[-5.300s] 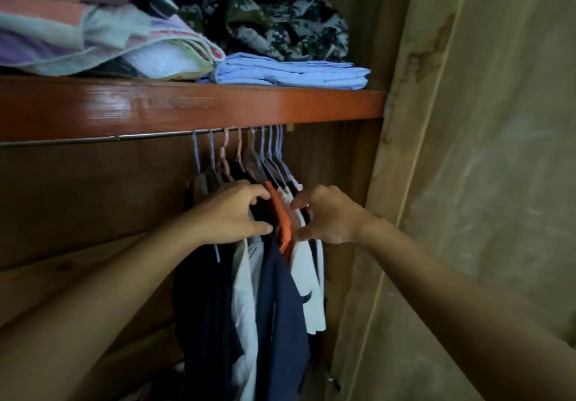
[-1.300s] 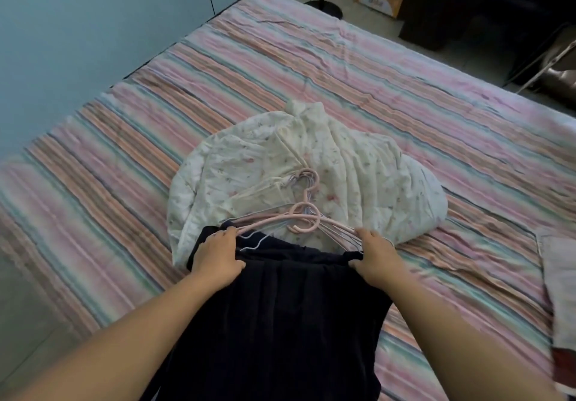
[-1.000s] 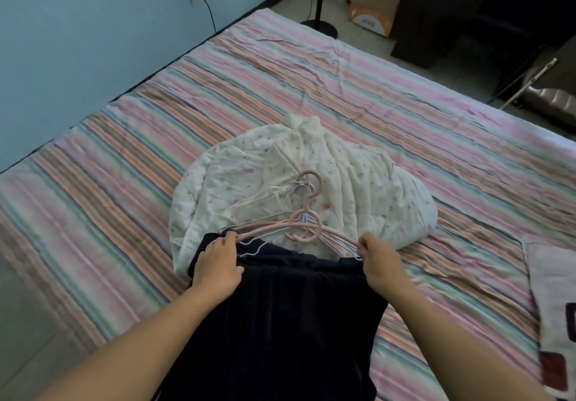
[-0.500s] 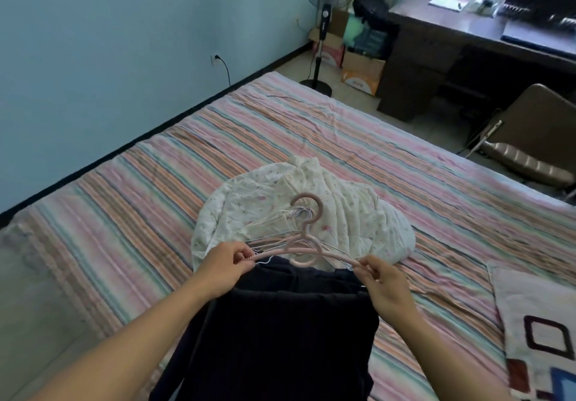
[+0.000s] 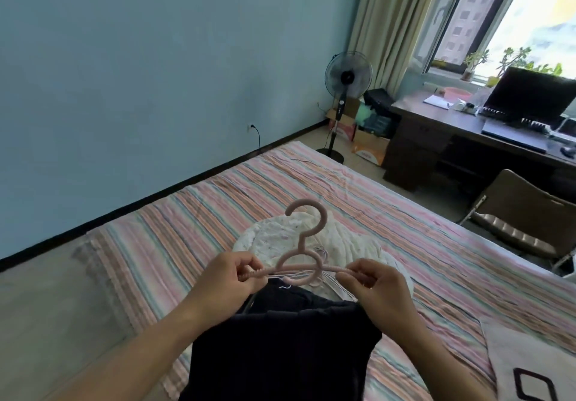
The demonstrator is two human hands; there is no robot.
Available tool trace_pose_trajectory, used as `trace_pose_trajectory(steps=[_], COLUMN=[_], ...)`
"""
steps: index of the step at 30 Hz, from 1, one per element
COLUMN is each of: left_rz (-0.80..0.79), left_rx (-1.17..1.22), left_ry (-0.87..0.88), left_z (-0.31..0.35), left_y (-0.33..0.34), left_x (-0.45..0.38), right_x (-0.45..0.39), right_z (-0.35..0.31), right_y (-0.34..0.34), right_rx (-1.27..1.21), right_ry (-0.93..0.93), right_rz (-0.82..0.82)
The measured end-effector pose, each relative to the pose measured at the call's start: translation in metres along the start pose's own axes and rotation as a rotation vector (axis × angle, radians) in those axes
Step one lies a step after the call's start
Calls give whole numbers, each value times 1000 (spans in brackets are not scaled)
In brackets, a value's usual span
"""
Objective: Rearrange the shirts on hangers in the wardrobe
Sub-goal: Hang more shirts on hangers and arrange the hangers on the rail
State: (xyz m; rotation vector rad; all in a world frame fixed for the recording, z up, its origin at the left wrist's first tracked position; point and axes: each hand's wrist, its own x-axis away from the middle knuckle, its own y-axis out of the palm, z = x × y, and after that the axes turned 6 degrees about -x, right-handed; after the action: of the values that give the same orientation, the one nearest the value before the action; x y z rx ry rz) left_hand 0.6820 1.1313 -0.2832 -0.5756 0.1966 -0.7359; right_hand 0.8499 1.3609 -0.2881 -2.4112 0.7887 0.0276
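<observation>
hanger (image 5: 304, 263): pink, hook up | hands: left (image 5: 232, 279), right (image 5: 375, 288) pinch its arms | shirt (image 5: 286, 347): dark

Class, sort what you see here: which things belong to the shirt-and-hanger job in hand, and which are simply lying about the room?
Belongs to the job:
- pink hanger, pinched at each end by the left hand and right hand
- dark shirt
- spare hangers under it

Lying about:
- floral quilt
- standing fan
- laptop
- folding chair
</observation>
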Motion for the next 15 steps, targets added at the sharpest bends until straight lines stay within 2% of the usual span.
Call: trace_pose_trajectory(steps=[5, 10, 15], left_rz=[89, 155, 284], left_rx=[23, -30, -89], left_ry=[85, 149, 192], left_z=[49, 88, 114], left_y=[-51, -96, -142], left_x=[69, 132, 198], right_x=[29, 60, 93], right_z=[-78, -153, -226], right_y=[-16, -21, -24], right_rx=[44, 64, -35], right_ry=[-214, -343, -433], right_rz=[-105, -164, -229])
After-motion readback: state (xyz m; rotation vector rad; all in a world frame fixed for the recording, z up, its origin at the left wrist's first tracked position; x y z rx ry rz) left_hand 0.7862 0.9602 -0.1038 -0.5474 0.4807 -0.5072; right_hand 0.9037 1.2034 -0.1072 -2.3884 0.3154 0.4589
